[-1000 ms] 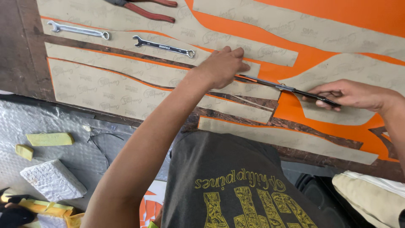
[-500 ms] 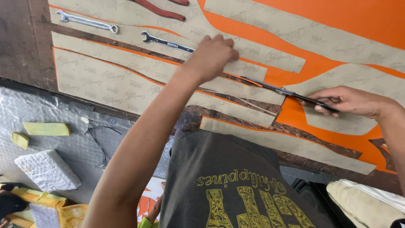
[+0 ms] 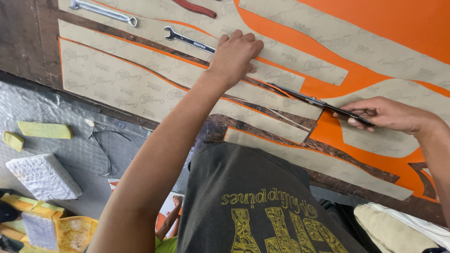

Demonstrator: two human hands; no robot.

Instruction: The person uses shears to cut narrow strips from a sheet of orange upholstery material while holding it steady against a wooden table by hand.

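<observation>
1. Nearest me, a grey T-shirt with yellow print [image 3: 262, 206] fills the bottom of the view, and both bare arms reach out over it.
2. To the left, on a crinkled silver sheet [image 3: 56, 122], lie yellow foam blocks [image 3: 45, 130] and a white textured block [image 3: 42, 175].
3. The right hand [image 3: 389, 115] is clamped on the handle of a thin dark blade tool [image 3: 318, 102], whose tip lies along the edge of a tan paper-backed strip [image 3: 262, 100].
4. The left hand [image 3: 234, 54] presses flat on that strip, fingers together, pinning it to the dark wooden tabletop [image 3: 28, 37].
5. The strip looks light, thin and floppy, easy to tear or crease; I judge it best held flat close beside the cut.
6. Farther off lie orange vinyl sheet [image 3: 375, 18], 2 steel spanners [image 3: 187, 40] and a red-handled tool [image 3: 194, 8].
</observation>
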